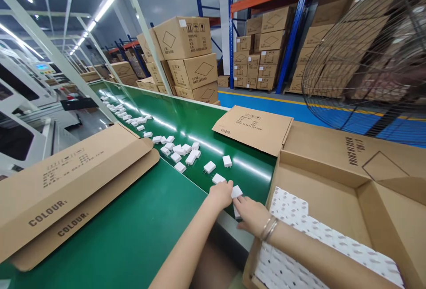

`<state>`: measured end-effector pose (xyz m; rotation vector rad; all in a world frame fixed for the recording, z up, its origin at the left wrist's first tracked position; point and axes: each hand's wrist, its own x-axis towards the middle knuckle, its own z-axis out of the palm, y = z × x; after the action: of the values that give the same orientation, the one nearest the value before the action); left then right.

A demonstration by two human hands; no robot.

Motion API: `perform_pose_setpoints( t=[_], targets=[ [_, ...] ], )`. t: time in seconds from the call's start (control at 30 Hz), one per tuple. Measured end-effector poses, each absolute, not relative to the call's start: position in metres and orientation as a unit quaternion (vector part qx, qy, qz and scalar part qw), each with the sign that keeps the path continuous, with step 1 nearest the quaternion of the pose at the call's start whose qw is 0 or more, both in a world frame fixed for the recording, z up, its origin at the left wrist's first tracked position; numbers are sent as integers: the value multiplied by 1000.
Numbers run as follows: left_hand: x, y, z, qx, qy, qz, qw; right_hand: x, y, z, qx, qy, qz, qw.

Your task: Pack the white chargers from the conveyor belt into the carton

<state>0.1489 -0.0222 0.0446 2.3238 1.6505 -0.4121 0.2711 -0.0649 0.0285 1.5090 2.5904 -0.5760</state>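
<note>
Several white plug-in chargers [191,158] with metal prongs lie loose on the green conveyor belt [213,113]. My left hand [220,192] is at the belt's near edge, fingers curled and closed at a white charger [218,178]; the fingertips are partly hidden. Just right of it, my right hand [251,211], with bracelets on the wrist, closes its fingers and thumb on another white charger [236,212]. One more charger [236,192] sits between both hands, against the fingertips. Beside my right arm, an open carton [319,178] holds packed rows of white chargers [333,235].
Folded cardboard cartons [76,178] lie on a green tabletop [143,227] at left. A carton flap [254,128] reaches over the belt. A large wire fan [362,58] stands at right. Stacked boxes [191,67] and a racking upright [293,36] are behind the belt.
</note>
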Motion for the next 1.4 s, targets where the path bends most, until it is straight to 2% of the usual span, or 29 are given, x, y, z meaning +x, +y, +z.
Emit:
perform_pose_setpoints(
  t=[0.17,0.37,0.6,0.83,1.07,1.23,1.4],
  targets=[
    [154,-19,18,806,566,-99,144,269,-62,14,532,824,-179,77],
    [150,-26,33,793,588,-81,141,280,-46,18,581,794,-155,93],
    [139,-26,34,814,526,-95,230,280,-35,17,547,814,-176,81],
    [134,-17,25,792,595,-57,124,283,-40,22,541,817,-188,68],
    [141,-11,23,816,564,-51,113,288,-37,25,561,804,-189,48],
    [140,-16,22,825,536,-57,171,282,-35,17,568,799,-190,54],
    [136,-20,17,797,517,-26,312,280,-38,12,573,797,-184,46]
  ],
)
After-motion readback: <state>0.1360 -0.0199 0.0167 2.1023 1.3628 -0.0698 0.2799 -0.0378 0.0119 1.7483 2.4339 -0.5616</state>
